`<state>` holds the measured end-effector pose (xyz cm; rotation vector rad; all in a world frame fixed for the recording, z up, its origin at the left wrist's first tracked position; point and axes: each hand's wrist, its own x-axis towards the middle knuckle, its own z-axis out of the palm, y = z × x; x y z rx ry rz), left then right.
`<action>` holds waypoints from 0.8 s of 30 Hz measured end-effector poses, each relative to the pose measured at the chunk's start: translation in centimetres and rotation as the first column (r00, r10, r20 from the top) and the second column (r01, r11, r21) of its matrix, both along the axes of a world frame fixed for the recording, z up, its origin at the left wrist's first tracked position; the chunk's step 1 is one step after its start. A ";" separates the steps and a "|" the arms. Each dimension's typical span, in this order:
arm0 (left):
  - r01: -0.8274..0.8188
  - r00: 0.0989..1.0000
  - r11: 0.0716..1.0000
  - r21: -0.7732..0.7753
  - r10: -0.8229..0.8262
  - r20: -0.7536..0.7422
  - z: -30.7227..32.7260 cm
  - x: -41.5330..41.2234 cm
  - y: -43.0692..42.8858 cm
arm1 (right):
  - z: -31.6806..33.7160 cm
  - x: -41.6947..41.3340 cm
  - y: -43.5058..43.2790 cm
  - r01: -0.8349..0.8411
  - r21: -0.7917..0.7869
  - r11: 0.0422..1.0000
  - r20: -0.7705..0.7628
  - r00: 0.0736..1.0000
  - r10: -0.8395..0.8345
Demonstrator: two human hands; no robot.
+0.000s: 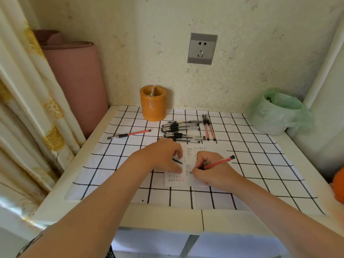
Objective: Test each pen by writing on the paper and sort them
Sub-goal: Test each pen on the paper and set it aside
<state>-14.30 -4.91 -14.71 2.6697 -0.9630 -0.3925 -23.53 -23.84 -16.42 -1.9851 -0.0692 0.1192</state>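
A small sheet of paper covered with rows of red and black test marks lies on the checked tablecloth. My right hand grips a red pen with its tip on the paper. My left hand rests on the paper's left side, and a thin black item, perhaps a pen cap, shows under its fingers. Behind the paper lies a pile of several black pens. Two red pens lie side by side to its right. One more red pen lies alone at the left.
An orange pen holder stands at the back by the wall. A small bin lined with a green bag sits at the back right. A pink roll and a curtain stand left of the table. Something orange shows at the right edge.
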 end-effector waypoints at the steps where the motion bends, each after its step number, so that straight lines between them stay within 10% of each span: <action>1: -0.002 1.000 1.000 -0.002 0.002 -0.003 0.0 0.0 0.0 | -0.1 0.0 0.0 -0.002 -0.007 1.000 0.007 1.000 0.002; 24: -0.022 1.000 1.000 0.002 0.022 -0.022 -0.2 0.2 -0.1 | -1.2 0.1 -0.2 -0.020 -0.099 0.995 0.122 0.992 0.032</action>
